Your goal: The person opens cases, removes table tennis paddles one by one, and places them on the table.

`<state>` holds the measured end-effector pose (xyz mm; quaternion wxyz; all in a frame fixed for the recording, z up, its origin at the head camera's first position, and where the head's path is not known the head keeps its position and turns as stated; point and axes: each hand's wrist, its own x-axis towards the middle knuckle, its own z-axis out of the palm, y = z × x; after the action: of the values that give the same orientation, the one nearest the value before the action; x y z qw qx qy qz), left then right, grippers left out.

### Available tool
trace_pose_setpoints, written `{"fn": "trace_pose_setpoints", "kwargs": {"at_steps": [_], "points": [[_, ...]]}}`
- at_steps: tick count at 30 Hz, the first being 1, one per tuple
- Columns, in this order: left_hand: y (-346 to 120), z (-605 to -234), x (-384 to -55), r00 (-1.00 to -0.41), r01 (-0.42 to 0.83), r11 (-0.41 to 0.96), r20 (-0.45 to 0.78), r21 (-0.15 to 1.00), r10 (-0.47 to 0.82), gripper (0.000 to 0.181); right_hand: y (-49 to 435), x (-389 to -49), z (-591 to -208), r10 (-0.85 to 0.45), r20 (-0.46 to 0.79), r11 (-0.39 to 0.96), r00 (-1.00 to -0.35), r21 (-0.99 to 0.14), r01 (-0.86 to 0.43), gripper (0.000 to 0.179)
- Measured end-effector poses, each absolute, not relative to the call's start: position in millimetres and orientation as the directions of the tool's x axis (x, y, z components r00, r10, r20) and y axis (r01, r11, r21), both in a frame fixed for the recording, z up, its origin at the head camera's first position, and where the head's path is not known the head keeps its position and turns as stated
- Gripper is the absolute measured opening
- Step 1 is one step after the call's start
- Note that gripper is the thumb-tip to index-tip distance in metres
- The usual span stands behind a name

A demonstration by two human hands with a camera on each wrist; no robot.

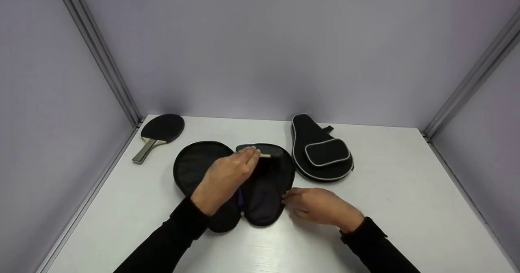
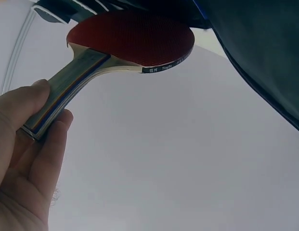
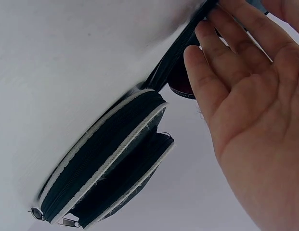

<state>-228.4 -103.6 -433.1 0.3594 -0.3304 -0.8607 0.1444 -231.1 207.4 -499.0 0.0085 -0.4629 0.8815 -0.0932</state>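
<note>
My left hand (image 1: 227, 175) grips a table tennis paddle (image 2: 132, 38) by the end of its striped handle (image 2: 67, 91). The blade, red on the side seen in the left wrist view, is over the right half of a black paddle case (image 1: 260, 208) that lies unfolded on the table. At that half's right edge, my right hand (image 1: 317, 206) pinches the case rim between thumb and fingers. In the right wrist view the fingers (image 3: 212, 82) of this hand lie along the dark edge, and the fingertips' exact hold is partly hidden.
A second paddle (image 1: 163, 127), black side up, lies at the table's back left. A closed black case (image 1: 308, 139) with white piping and a small pocket (image 1: 327, 152) lies right of the unfolded one. Panel walls (image 1: 260, 53) border the white table (image 1: 406, 191) at the back and sides.
</note>
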Motion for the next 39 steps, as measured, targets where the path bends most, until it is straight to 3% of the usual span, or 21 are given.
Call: {"fn": "trace_pose_setpoints", "kwargs": {"at_steps": [12,22,32,36,39], "points": [[-126,-419,-239,-0.529,0.535,0.779,0.590,-0.326,0.610,0.039,208,-228,-499,-0.804,0.102,0.570,-0.586,-0.149,-0.808,0.028],[-146,-413,-240,-0.547,0.547,0.799,0.616,-0.249,0.566,0.040,206,-222,-487,-0.785,0.104,0.602,-0.611,-0.105,-0.791,0.010],[-170,-414,-248,-0.579,0.519,0.833,0.638,-0.191,0.507,0.036,208,-221,-485,-0.783,0.118,0.607,-0.611,-0.067,-0.792,0.017],[-183,-417,-254,-0.604,0.517,0.846,0.644,-0.132,0.470,0.030,210,-224,-489,-0.789,0.145,0.598,-0.597,-0.044,-0.800,0.003],[-193,-420,-260,-0.623,0.518,0.851,0.645,-0.085,0.443,0.028,213,-225,-492,-0.787,0.137,0.602,-0.601,-0.046,-0.798,0.026]]}}
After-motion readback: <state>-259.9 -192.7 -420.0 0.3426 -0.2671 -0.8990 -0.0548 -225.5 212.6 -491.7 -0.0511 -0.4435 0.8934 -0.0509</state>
